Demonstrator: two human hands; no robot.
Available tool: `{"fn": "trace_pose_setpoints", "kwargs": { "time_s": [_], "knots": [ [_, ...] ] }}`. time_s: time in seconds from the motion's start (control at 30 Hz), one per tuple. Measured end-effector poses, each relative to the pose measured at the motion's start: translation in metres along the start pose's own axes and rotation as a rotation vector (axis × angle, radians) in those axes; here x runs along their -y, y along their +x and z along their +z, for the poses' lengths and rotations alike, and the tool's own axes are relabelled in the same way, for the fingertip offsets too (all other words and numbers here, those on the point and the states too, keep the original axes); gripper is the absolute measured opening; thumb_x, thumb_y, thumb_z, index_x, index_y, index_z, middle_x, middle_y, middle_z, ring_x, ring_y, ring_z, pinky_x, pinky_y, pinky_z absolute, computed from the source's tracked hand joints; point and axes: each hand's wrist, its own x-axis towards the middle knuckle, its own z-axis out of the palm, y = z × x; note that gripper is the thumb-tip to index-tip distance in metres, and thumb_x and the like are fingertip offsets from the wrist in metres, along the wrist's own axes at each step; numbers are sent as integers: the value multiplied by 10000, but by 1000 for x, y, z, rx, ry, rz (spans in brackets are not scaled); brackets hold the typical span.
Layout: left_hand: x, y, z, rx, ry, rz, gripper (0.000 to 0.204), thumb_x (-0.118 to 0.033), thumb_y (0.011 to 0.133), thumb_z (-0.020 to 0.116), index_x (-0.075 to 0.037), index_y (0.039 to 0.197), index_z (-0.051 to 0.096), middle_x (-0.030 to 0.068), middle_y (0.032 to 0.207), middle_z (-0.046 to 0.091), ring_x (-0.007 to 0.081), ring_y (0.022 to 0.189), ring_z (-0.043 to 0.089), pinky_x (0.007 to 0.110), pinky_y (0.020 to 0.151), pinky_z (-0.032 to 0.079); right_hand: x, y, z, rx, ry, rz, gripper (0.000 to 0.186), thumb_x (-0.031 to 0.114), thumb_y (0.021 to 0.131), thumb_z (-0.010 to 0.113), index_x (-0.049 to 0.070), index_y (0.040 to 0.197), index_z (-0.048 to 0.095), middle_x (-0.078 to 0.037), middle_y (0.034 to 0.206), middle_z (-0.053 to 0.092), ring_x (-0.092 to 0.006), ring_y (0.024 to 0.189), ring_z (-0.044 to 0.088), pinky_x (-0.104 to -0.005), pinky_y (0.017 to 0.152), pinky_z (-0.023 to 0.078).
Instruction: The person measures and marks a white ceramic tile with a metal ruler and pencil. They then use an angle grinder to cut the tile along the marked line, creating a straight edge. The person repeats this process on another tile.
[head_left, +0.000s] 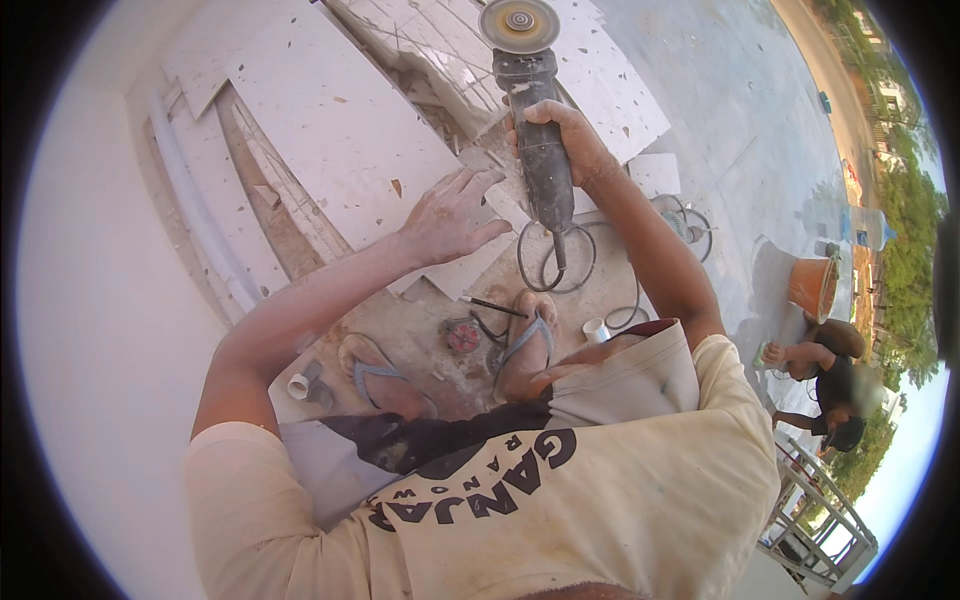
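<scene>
Large white speckled tile slab (pixel 340 130) lies flat on the dusty ground, filling the 10 to 12 o'clock part of the view, with more white tile pieces (pixel 610 90) overlapping toward 1 o'clock. Left hand (pixel 450 215) near centre, fingers spread and pressed flat on the slab's near edge, palm down. Right hand (pixel 560 140) just past it at 12 o'clock, wrapped tight around the body of a dark, dust-caked angle grinder (pixel 535 120); the grinder's round disc (pixel 519 24) sits at the top edge of the view, above the tiles, whether touching them I cannot tell. Black power cord (pixel 555 265) loops from the grinder's tail down toward centre, over bare concrete. Orange bucket (pixel 812 287) stands at 3 o'clock, well apart, with another person (pixel 825 370) crouched just below it. Two feet in grey flip-flops (pixel 525 345) rest at 6 o'clock from the hands. Small red round object (pixel 462 337) lies between the feet. White short pipe fitting (pixel 596 330) sits just right of the right foot; another white fitting (pixel 299 385) lies by the left foot.
</scene>
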Motion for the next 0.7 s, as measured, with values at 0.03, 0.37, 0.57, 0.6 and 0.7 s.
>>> {"fn": "trace_pose_setpoints", "kwargs": {
  "time_s": [0.03,0.37,0.57,0.6,0.7],
  "knots": [
    [-4,7,8,-34,-41,14,636,-360,855,793,0,1310,532,187,1227,617,356,1138,613,473,973,499,3,3,9,1,10,22,311,219,873,679,-16,1075,647,-113,900,692,-200,754,691,-351,711,597],
    [-16,48,18,-228,-135,-131,667,-385,772,888,-11,1154,489,141,1006,614,282,892,652,430,786,540,21,39,6,81,22,108,472,376,898,667,-32,1133,635,-138,959,706,-211,769,711,-360,717,609],
    [2,68,-15,-114,-66,-193,552,-356,827,841,-11,1138,544,142,1016,622,281,941,647,416,834,530,35,76,-1,-20,-120,15,452,325,907,657,-30,1185,629,-130,991,705,-197,817,704,-335,770,616],
    [10,64,-34,-94,-30,-184,524,-347,845,825,-11,1146,556,139,1024,626,279,952,647,411,844,530,38,83,-5,-37,-155,21,445,322,910,664,-33,1177,630,-128,990,704,-196,819,705,-334,768,617],
    [52,23,-99,-192,164,-197,444,-320,903,771,-23,1183,595,120,1054,650,257,973,653,391,872,535,43,113,-21,-56,-283,5,430,342,923,690,-40,1115,644,-120,967,707,-189,804,713,-329,755,619]
  ]
}}
